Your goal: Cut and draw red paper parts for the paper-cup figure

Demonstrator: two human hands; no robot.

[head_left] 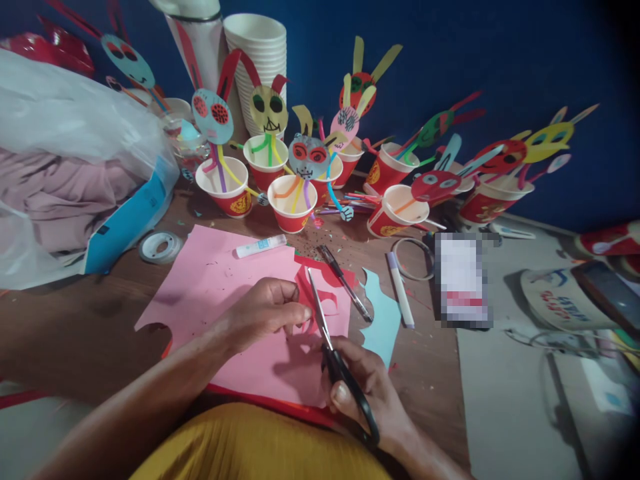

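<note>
My right hand [373, 390] grips black-handled scissors [330, 347], whose blades point away from me into a piece of red paper [320, 293]. My left hand [267, 310] is closed, its fingertips pinching the edge of that red paper just left of the blades. Both hands work over a large pink sheet [215, 287] lying on the wooden table [100, 320]. A light blue paper cutout [383, 317] lies just right of the scissors.
Several red paper cups [293, 207] with paper bunny faces stand at the back, by a stack of white cups [257, 50]. A glue stick [260, 247], a pen [345, 280], a marker [400, 290] and tape rolls [160, 247] lie around. A plastic bag [65, 167] fills the left.
</note>
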